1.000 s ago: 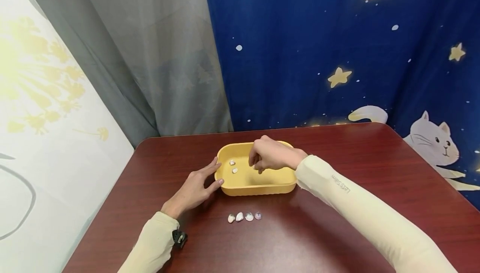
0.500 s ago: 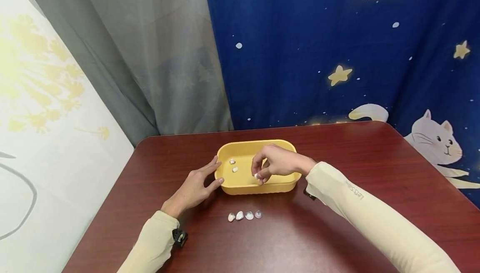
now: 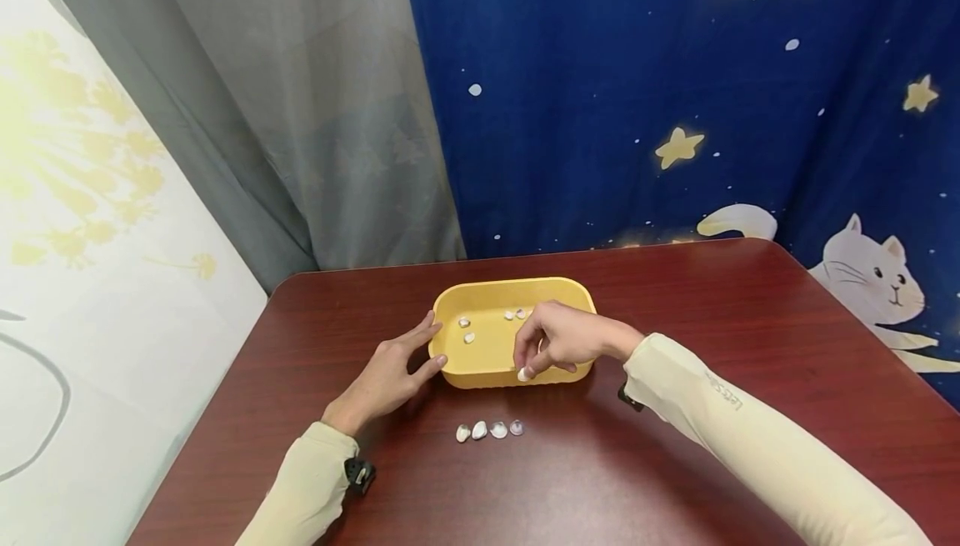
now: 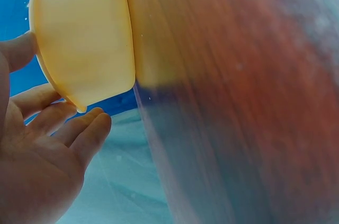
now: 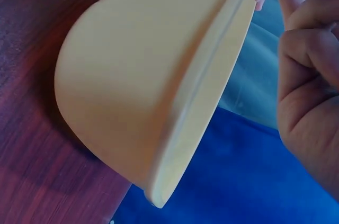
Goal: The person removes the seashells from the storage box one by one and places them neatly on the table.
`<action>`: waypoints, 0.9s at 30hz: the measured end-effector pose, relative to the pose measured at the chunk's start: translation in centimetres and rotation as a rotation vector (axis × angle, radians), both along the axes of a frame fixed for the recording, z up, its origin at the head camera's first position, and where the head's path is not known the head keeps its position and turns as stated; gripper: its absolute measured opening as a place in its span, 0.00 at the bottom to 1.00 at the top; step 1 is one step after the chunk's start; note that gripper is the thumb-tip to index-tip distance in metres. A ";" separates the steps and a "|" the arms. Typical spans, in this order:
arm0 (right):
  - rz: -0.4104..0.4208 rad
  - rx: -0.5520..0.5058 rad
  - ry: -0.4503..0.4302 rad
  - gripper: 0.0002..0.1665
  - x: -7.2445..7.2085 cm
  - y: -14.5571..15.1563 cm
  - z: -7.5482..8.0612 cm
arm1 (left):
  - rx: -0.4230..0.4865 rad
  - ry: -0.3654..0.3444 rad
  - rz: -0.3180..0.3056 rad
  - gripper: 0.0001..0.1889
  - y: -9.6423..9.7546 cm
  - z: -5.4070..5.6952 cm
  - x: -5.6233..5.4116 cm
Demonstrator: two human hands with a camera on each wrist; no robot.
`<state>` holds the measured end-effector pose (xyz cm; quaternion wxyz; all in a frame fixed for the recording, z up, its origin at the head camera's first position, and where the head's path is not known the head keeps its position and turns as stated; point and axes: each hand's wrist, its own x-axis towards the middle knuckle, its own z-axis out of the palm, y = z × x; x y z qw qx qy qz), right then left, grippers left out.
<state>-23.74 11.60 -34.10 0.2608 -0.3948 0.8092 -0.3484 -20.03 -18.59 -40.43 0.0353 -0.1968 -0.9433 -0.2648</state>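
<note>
A yellow oblong tub (image 3: 480,380) stands on the table in the head view. My left hand (image 3: 392,378) touches its left end with spread fingers, and the left wrist view shows the thumb and fingers at the rim. My right hand (image 3: 568,336) is over the tub's front rim, pinching a small pearly white piece (image 3: 522,374) between thumb and fingertips. Several similar pieces lie inside the tub, among them a whitish piece (image 3: 469,338) at the left. The right wrist view shows the right hand (image 5: 312,60) with curled fingers; the held piece is out of sight there.
In front of the tub, several pearly pieces (image 3: 480,430) lie in a short row on the dark red table (image 3: 615,463). Behind the table's far edge hang a grey curtain (image 3: 337,112) and a blue star-patterned curtain (image 3: 585,112).
My right hand has moved from inside the tub toward its front rim, carrying the pinched white piece. Further pieces near the back of the tub have come into view. The left hand stays put.
</note>
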 end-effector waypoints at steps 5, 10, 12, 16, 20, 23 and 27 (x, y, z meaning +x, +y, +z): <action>0.003 0.034 0.054 0.02 0.5 0.0 -0.4 | 0.002 0.001 0.000 0.34 0.0 0.1 0.0; 0.022 0.083 0.158 0.06 1.2 -0.3 -0.9 | -0.001 -0.007 0.003 0.35 0.0 0.1 0.0; 0.031 0.094 0.183 0.06 1.6 -0.4 -1.1 | -0.003 -0.008 0.005 0.35 0.0 0.1 0.0; 0.042 0.117 0.263 0.07 2.3 -0.7 -1.5 | -0.002 -0.009 0.006 0.35 0.0 0.1 0.0; 0.034 0.161 0.373 0.09 3.0 -1.0 -1.7 | -0.003 -0.009 0.007 0.35 0.0 0.2 0.0; 0.026 0.198 0.442 0.09 3.5 -1.2 -2.0 | -0.005 -0.017 0.008 0.35 0.0 0.2 0.1; 0.011 0.235 0.497 0.09 4.3 -1.2 -2.8 | -0.004 -0.022 0.003 0.35 0.0 0.1 0.1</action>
